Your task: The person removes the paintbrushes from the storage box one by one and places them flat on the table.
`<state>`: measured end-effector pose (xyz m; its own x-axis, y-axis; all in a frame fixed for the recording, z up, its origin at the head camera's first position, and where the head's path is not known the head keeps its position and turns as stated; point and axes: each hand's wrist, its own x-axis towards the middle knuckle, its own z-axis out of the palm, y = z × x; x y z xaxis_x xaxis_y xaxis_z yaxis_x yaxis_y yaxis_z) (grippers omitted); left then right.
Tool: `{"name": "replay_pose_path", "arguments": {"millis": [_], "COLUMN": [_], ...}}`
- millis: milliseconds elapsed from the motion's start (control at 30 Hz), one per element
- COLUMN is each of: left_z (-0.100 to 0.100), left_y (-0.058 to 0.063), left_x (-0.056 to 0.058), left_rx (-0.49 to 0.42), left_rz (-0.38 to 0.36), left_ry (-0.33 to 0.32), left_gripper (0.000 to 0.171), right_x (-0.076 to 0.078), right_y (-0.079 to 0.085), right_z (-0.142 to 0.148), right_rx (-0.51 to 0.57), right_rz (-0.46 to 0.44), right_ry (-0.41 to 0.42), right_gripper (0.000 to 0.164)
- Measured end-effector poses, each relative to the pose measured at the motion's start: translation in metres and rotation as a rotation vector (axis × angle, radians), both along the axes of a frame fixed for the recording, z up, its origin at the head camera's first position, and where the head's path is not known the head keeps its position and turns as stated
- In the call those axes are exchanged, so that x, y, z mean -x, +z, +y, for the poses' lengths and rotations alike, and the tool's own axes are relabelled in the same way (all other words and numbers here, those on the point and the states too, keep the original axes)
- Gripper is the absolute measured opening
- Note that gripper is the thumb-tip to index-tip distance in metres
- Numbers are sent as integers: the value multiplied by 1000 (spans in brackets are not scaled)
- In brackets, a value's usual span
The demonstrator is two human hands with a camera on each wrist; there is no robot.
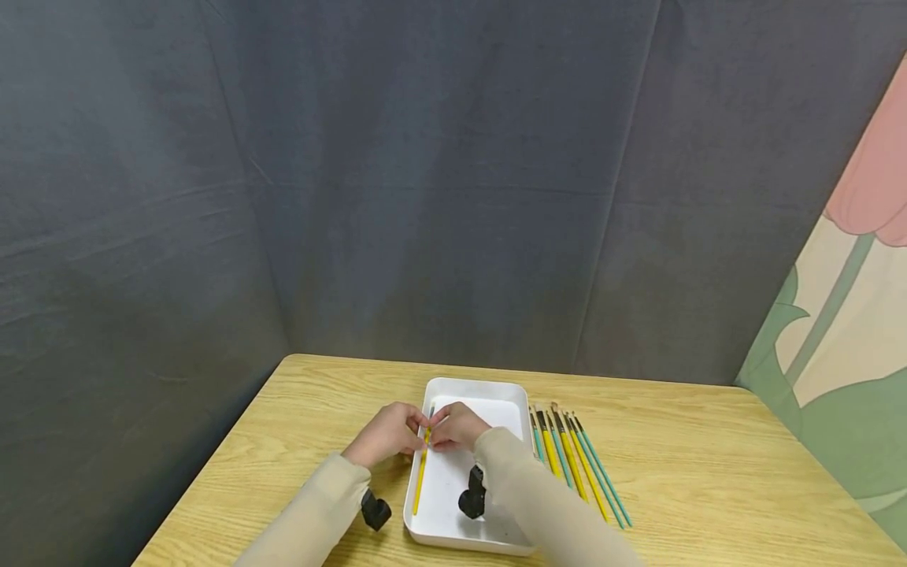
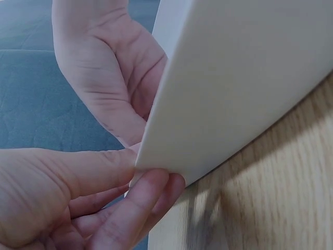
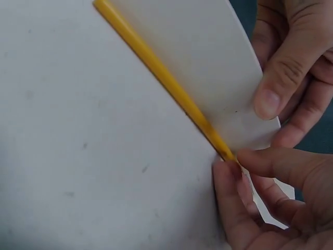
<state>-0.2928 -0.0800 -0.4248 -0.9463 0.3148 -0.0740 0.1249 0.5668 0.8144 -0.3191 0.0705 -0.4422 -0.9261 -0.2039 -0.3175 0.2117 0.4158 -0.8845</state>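
Observation:
A white tray (image 1: 476,387) lies on the table, with a yellow-handled paintbrush (image 1: 421,482) along the inside of its left wall. My left hand (image 1: 388,433) pinches the rim of that wall; in the left wrist view its fingers (image 2: 130,208) press the outer side. Inside the tray, my right hand (image 1: 460,427) pinches the paintbrush near the upper end of its yellow handle, as the right wrist view shows with the handle (image 3: 161,73) against the tray wall. The right fingers partly hide the brush's far end.
Several paintbrushes with yellow and teal handles (image 1: 572,457) lie side by side on the wooden table (image 1: 708,472), just right of the tray. A dark curtain (image 1: 439,197) hangs behind the table, and a flower-patterned cloth (image 1: 843,331) is at the right.

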Motion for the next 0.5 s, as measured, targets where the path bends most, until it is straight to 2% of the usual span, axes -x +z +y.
{"name": "replay_pose_path", "arguments": {"millis": [333, 500], "left_z": [0, 0], "left_y": [2, 1], "left_x": [0, 0], "left_rx": [-9, -8], "left_rz": [-7, 0], "left_ry": [1, 0], "left_gripper": [27, 25], "right_x": [3, 4], "right_y": [-3, -6], "right_z": [-3, -5], "right_rx": [-31, -25], "right_rz": [9, 28], "right_ry": [-15, -7], "right_gripper": [19, 25]}}
